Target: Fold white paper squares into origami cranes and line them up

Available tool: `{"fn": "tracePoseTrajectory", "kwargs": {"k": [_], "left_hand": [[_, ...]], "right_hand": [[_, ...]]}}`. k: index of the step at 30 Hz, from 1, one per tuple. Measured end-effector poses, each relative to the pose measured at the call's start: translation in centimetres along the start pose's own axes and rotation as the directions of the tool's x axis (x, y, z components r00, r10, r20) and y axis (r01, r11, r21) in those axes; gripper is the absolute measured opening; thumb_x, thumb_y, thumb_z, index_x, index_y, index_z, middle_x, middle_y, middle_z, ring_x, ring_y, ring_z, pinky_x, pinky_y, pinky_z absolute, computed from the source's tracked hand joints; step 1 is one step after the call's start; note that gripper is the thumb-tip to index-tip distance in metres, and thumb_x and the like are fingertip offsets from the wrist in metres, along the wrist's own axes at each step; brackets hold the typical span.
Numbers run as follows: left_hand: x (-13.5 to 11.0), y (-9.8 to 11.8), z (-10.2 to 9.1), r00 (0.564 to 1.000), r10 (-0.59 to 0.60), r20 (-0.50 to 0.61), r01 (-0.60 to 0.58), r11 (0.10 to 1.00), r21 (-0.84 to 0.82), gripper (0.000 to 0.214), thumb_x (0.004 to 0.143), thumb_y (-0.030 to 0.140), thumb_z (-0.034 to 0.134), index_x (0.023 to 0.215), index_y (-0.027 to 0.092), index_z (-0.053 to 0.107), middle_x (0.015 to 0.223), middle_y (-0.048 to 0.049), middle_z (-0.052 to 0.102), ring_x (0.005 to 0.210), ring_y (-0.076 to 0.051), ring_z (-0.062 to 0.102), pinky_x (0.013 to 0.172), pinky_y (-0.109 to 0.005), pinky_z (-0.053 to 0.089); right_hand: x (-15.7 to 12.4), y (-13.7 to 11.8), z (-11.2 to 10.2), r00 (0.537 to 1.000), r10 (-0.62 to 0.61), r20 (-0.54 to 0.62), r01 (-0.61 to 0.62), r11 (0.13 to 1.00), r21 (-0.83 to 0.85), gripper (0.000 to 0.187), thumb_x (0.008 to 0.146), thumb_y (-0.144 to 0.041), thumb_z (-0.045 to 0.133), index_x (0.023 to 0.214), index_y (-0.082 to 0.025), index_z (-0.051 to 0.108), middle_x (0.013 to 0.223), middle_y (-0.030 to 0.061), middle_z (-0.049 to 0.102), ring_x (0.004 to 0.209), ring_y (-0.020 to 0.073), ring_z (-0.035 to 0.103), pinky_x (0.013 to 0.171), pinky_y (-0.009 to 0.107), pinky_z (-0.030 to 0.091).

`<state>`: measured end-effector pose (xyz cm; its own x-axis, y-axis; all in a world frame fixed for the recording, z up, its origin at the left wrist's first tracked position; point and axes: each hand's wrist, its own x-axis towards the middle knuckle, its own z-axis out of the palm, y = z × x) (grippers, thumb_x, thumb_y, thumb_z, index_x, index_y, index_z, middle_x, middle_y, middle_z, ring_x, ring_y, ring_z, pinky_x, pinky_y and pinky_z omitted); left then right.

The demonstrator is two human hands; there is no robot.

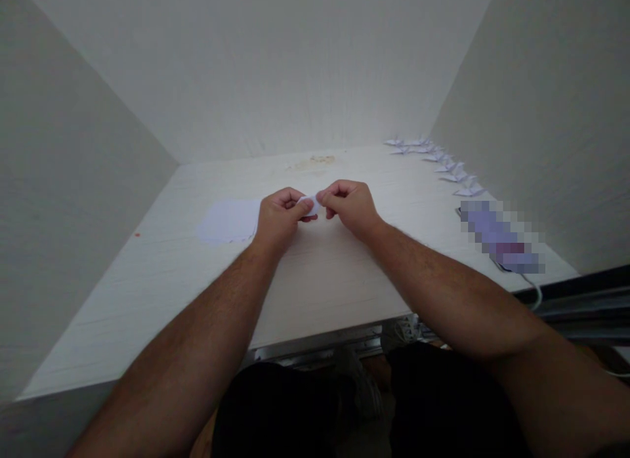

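Paper [311, 204] sits clamped between left hand [279, 216] and right hand [350, 207] over the desk [315, 281] middle; uneven pulling could tear or skew it.

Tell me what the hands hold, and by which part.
A small white paper, held between both hands: the left hand pinches its left end, the right hand its right end, with thumb and fingertips.
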<state>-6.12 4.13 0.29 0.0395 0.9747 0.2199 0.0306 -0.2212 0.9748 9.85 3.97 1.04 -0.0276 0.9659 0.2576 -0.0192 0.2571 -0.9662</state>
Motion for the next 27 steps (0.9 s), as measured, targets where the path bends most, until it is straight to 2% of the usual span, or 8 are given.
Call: {"fn": "tracePoseTrajectory", "kwargs": {"k": [4,10,22,27], "left_hand": [[0.0,0.2,-0.1,0.999,0.014,0.03,-0.014,1.0,-0.011,0.02,0.069,0.029,0.079,0.072,0.017,0.065,0.066,-0.0011,0.07,0.061,-0.013,0.067,0.064,-0.028,0.059],[-0.3,1.1,0.1,0.999,0.015,0.037,-0.017,0.998,0.053,0.017,0.073,0.03,0.077,0.074,0.015,0.069,0.068,-0.0035,0.072,0.065,-0.015,0.069,0.068,-0.029,0.058],[-0.2,1.6,0.4,0.991,-0.072,0.111,0.068,0.997,0.04,0.019,0.072,0.027,0.079,0.067,0.014,0.066,0.061,-0.0048,0.071,0.054,-0.015,0.066,0.056,-0.025,0.051],[-0.2,1.4,0.4,0.991,-0.106,0.085,0.102,0.994,0.04,0.02,0.072,0.028,0.081,0.068,0.014,0.068,0.063,-0.0058,0.072,0.056,-0.016,0.068,0.057,-0.025,0.051]], "right_hand": [[0.2,0.4,-0.2,1.0,-0.005,0.015,0.005,1.0,-0.001,0.027,0.078,-0.041,0.074,0.067,-0.018,0.065,0.051,-0.0028,0.06,0.046,0.0082,0.052,0.048,0.022,0.045],[0.2,0.6,-0.5,1.0,0.007,0.011,-0.006,0.997,-0.08,0.025,0.078,-0.037,0.073,0.064,-0.019,0.063,0.05,-0.0034,0.058,0.047,0.008,0.05,0.049,0.022,0.043],[0.2,0.3,-0.2,0.996,0.056,-0.075,-0.057,0.998,-0.012,0.03,0.076,-0.032,0.07,0.058,-0.021,0.049,0.05,-0.0059,0.05,0.043,0.007,0.041,0.044,0.022,0.034],[0.2,0.3,-0.3,0.995,0.064,-0.078,-0.063,0.998,0.016,0.032,0.074,-0.034,0.072,0.057,-0.021,0.049,0.048,-0.0063,0.049,0.04,0.0067,0.04,0.043,0.023,0.031]]}}
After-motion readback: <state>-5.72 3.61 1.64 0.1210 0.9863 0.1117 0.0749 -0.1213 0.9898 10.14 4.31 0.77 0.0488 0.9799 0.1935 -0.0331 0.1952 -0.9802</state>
